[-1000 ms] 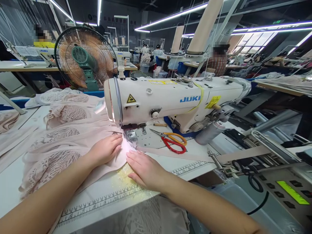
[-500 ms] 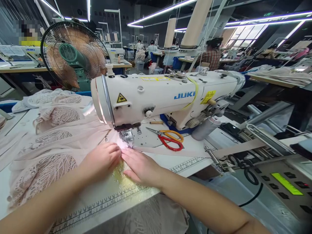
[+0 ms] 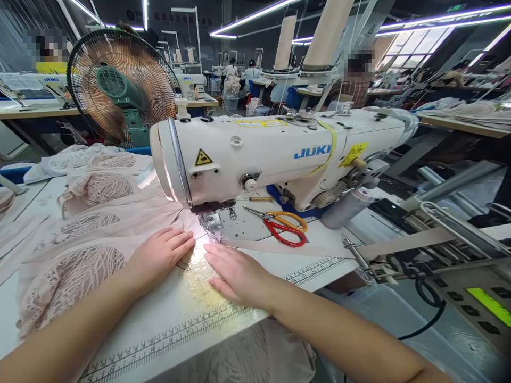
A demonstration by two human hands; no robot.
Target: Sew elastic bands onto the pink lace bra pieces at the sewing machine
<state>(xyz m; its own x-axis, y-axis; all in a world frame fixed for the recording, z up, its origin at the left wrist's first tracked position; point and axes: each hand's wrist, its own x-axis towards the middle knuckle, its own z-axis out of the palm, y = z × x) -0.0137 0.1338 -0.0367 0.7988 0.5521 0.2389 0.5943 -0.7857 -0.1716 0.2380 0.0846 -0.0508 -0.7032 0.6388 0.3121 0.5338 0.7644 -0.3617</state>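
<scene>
My left hand (image 3: pixel 162 258) lies flat, fingers stretched, on the pale pink lace fabric (image 3: pixel 75 276) left of the needle area. Just in front of the presser foot (image 3: pixel 212 223), my right hand (image 3: pixel 239 274) rests with its fingers extended and thumb apart. Between the two hands is a glossy, yellowish, see-through patch (image 3: pixel 202 279) on the table, lit by the machine lamp. The white sewing machine (image 3: pixel 255 154) stands over the work. A light strip of fabric tape (image 3: pixel 287 247) runs from the metal guide at right toward the foot. What lies beneath my fingertips is hidden.
Red-and-orange-handled scissors (image 3: pixel 285 226) lie on the machine bed. Behind them stands a grey thread cone (image 3: pixel 347 207). A printed ruler (image 3: pixel 179 338) runs along the table's front edge. At right are a metal tape guide (image 3: pixel 365 260) and a control box (image 3: pixel 471 303). A large fan (image 3: pixel 122 88) stands behind.
My left hand has drawn back to the left, away from my right hand, and its fingers have flattened out. My right hand has stayed nearly in place. The view has shifted slightly.
</scene>
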